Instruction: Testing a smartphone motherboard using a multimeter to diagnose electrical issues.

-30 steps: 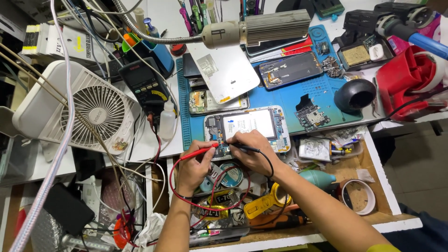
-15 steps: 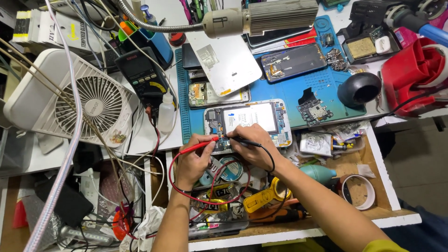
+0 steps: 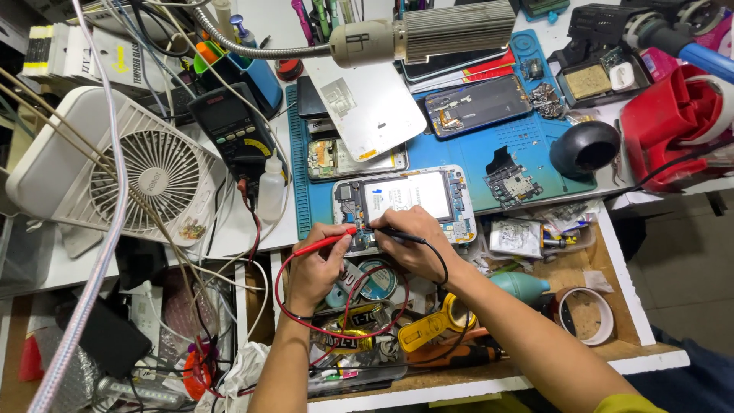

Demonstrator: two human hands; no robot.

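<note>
An opened phone (image 3: 405, 200) with its back removed and a white battery showing lies at the near edge of a blue work mat (image 3: 474, 153). My left hand (image 3: 315, 264) grips a red test probe (image 3: 325, 242) whose tip touches the phone's lower left corner. My right hand (image 3: 413, 245) grips a black test probe (image 3: 391, 234) pointed at the same corner, just right of the red tip. Red and black leads loop down below my wrists. A dark multimeter (image 3: 233, 130) stands to the upper left of the phone.
A white desk fan (image 3: 138, 180) lies at left. A lamp on a flexible neck (image 3: 428, 30) hangs over the mat. More opened phones, a white back cover (image 3: 367, 103), a small squeeze bottle (image 3: 270, 191), a red tool (image 3: 673, 122) and an open drawer of parts surround the work.
The view has shifted slightly and tightened on the bench. Both hands stay on the probes at the phone's lower left corner, with only small adjustments of the tips.
</note>
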